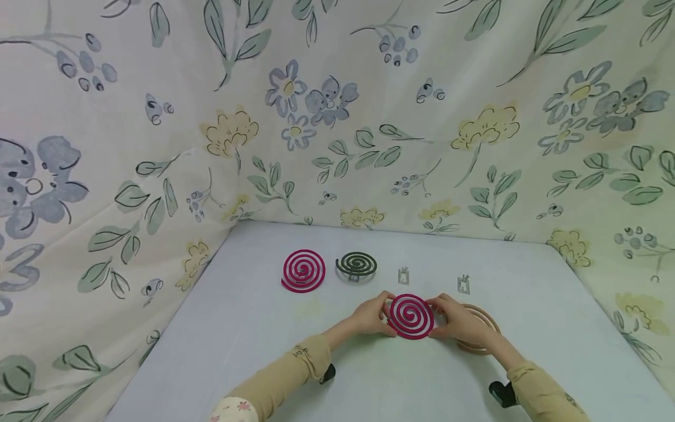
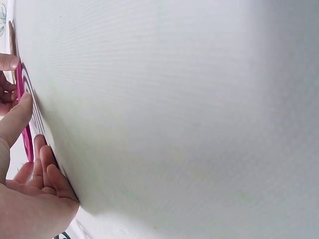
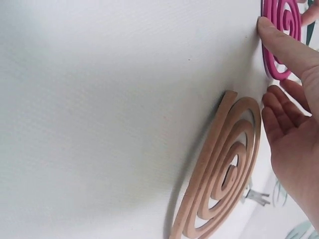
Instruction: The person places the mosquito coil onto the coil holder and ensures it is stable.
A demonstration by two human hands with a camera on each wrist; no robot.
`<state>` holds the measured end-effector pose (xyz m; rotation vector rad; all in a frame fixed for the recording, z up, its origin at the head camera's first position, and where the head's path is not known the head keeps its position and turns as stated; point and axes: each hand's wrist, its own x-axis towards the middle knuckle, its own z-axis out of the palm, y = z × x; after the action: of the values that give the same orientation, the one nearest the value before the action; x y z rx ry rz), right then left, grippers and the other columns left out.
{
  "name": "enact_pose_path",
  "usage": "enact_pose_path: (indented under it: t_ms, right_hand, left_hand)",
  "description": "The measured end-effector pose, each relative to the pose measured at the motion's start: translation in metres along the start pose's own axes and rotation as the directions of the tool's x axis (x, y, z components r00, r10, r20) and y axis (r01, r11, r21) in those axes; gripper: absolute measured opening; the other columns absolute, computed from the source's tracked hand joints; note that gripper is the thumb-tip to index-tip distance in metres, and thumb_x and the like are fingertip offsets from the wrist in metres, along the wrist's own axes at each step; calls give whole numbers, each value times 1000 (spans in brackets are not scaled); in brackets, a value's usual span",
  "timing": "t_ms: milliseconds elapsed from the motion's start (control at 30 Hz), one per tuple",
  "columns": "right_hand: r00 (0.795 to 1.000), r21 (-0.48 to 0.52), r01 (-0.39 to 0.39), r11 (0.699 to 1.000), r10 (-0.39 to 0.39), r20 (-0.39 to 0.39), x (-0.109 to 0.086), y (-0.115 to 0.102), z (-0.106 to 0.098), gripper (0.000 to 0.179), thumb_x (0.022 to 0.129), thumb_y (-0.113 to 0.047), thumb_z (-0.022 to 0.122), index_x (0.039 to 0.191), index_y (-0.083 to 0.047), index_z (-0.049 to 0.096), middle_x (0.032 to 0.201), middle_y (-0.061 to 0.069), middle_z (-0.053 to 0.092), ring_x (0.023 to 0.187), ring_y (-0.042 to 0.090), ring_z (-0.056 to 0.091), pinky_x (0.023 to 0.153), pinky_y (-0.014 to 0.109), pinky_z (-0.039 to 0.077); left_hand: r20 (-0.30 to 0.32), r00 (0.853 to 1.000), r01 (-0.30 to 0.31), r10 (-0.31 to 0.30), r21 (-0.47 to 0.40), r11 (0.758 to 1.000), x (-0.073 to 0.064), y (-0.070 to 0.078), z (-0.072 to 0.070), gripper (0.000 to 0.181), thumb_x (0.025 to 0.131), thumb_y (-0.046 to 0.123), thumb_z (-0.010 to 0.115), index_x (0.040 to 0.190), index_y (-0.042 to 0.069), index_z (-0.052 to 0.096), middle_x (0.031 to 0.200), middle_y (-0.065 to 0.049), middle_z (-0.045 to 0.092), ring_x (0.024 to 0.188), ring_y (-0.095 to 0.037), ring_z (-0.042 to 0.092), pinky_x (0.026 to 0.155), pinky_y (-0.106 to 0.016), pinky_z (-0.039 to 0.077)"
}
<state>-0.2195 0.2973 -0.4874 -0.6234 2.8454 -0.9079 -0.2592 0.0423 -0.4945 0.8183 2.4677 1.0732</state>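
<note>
Both hands hold a pink mosquito coil by its opposite edges, low over the white table. My left hand has its thumb at the near left edge and its fingers at the far side; the left wrist view shows the coil tilted between them. At the right edge, my right hand pinches with thumb and forefinger, the other fingers loosely bent below. A brown coil lies on the table beside the right hand, which partly covers it in the head view.
Farther back, another pink coil lies left of a dark green coil raised on a small metal stand. Two more metal stands, one in the middle and one on the right, sit on the table. Floral cloth hangs behind and along the sides.
</note>
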Motion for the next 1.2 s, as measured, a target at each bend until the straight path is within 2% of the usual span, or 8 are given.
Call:
enact_pose_path:
  t_ms: [233,367,533,667,767,933,1067,1200]
  right_hand:
    - [999,-8,31,999,-31,-33,-3,3,4,65,72,-32,82,122,-1,55,107,4,58,99,21,53,83,30,52]
    - [998,-1,39,999,-39,-51,-6,1,5,67,72,-32,82,122,2,53,110,8,59,99,24,55,84,32,52]
    - [999,83,2,997,2,-46,-9,-2,3,70,73,-30,81,125,3,50,108,8,61,96,21,58,82,28,52]
    - [999,199,-19,980,26,-33,-12,-1,3,71,75,-27,80,129,4,45,100,6,62,89,13,58,75,22,52]
    - [999,320,-8,947,18,-30,-14,0,3,72,78,-22,77,133,5,39,99,10,62,85,8,58,73,19,51]
    - [999,509,-31,860,40,-6,-13,2,0,74,84,-13,71,142,0,28,102,16,63,87,8,61,76,21,54]
    - [995,596,-91,798,92,29,-11,-3,-6,74,89,-15,66,147,-6,22,107,11,64,93,7,63,82,26,55]
    - [995,642,-88,761,99,19,-10,-10,-13,72,92,-15,61,149,-6,17,109,5,64,97,6,63,87,29,54]
  left_hand:
    - [31,999,-20,22,-62,998,-2,-1,-4,71,73,11,81,133,12,43,87,-3,63,66,-1,47,63,-15,38]
    - [55,998,-35,43,-141,989,-3,-4,-6,71,74,6,79,134,11,41,84,-6,66,64,-2,49,63,-15,41]
    - [91,989,-84,115,-295,952,-3,-6,-7,71,78,-3,73,137,8,36,88,-18,68,63,-6,51,60,-14,41]
    - [122,982,-83,141,-389,918,-3,-4,-11,71,82,-4,68,141,12,32,95,-23,68,67,-11,56,61,-16,45]
    - [129,982,-69,135,-423,904,-2,-3,-13,72,85,-1,67,144,18,31,104,-21,69,70,-10,56,64,-18,46]
    - [130,984,-44,122,-486,873,0,0,-20,75,88,1,64,147,27,27,109,-20,68,75,-8,57,69,-19,47]
    - [122,984,-48,129,-516,855,0,3,-25,77,88,0,62,149,30,24,108,-21,68,78,-8,58,72,-20,48]
    - [100,986,-56,130,-540,840,2,3,-26,77,89,2,63,149,31,23,104,-19,68,75,-8,57,71,-19,47]
